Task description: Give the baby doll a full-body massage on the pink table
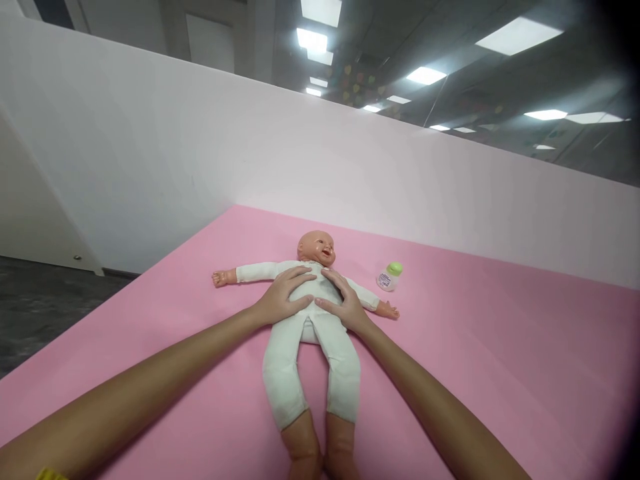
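On a pink worktop (480, 320), we rest our left hand (281, 295) and right hand (351, 309) on a doll (319, 289), grip released, green-capped bottle (388, 279) nearby.

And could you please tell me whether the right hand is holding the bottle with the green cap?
No, the right hand rests on the doll, while the green-capped bottle sits apart on the pink surface.

The pink tabletop (510, 340) offers passage right of the bottle (388, 277). The outstretched doll (324, 288) blocks the middle; a white partition (350, 167) bars the rear.
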Motion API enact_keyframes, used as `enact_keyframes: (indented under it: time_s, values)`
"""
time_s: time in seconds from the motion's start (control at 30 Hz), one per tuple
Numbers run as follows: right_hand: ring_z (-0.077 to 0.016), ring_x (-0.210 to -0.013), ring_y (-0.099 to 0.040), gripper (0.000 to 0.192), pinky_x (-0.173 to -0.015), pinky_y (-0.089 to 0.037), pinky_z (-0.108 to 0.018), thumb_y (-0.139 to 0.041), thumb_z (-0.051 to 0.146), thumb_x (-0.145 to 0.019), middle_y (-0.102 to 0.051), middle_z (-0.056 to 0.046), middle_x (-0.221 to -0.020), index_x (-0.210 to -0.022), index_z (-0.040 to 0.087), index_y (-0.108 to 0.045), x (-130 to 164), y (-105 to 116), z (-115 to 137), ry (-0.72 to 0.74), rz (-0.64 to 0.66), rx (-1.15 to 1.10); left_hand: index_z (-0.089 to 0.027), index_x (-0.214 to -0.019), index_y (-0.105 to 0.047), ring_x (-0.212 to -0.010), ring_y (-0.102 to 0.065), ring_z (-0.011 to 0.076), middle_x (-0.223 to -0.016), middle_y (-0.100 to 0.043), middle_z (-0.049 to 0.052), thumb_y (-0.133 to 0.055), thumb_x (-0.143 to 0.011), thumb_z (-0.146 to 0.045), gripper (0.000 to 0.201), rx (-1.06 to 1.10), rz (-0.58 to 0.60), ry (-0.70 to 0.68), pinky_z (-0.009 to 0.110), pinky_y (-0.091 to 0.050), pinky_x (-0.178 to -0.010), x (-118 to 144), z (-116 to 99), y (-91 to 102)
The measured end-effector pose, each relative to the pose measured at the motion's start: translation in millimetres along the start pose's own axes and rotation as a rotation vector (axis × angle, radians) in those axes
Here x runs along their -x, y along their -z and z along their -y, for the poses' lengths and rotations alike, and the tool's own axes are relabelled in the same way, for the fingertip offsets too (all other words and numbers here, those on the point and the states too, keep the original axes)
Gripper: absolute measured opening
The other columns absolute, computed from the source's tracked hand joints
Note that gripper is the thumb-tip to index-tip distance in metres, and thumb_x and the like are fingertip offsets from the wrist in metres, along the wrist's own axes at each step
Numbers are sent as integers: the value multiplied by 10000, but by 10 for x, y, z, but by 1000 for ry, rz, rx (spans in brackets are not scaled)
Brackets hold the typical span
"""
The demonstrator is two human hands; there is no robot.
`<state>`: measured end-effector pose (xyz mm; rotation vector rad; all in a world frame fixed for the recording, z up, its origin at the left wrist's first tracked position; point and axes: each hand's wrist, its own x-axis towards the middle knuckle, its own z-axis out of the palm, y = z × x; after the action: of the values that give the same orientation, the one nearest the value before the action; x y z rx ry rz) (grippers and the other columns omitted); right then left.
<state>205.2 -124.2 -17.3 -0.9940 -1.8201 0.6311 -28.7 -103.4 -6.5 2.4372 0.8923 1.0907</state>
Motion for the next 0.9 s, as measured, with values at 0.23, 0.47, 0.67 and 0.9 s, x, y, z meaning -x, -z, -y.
enact_keyframes:
  time_s: [0.23, 0.47, 0.67, 0.9]
  values:
    - [-292, -1427, -485, 490, -1222, -367, -522, -707, 468, -905, -611, -69, -1433, -1361, 308, -632, -13, -36, 11, 42, -79, 4, -247, -1231, -688, -1191, -604, 262, -1222, -658, 87, -532, -990, -319, 296, 69, -65, -28, 471, -462, -1100, -21, -85, 54]
    - [-336, -1523, -353, 979, -1255, -305, -563, -878, 545, -708, -402, -75, -1632, -1548, 331, -423, 10, 17, -13, 11, 23, -27, -291, -1400, -612, -1392, -485, 286, -1458, -549, 91, -539, -1000, -354, 411, 30, -52, -69, 499, -376, -1208, 5, -77, 43]
    - [-324, -1544, -322, 900, -1265, -282, -563, -859, 528, -742, -396, -52, -1643, -1527, 351, -457, 4, 16, -14, -21, 39, -34, -322, -1557, -443, -1556, -271, 329, -1694, -282, 68, -625, -953, -513, 659, -10, 28, -18, 564, -243, -1274, 17, -6, -4]
    - [-295, -1448, -468, 701, -1221, -377, -509, -805, 499, -809, -531, -65, -1531, -1439, 317, -558, -15, -12, 6, -16, -21, -54, -288, -1412, -596, -1413, -469, 280, -1500, -536, 83, -558, -995, -381, 429, 48, -17, -17, 509, -342, -1223, 2, -20, 6]
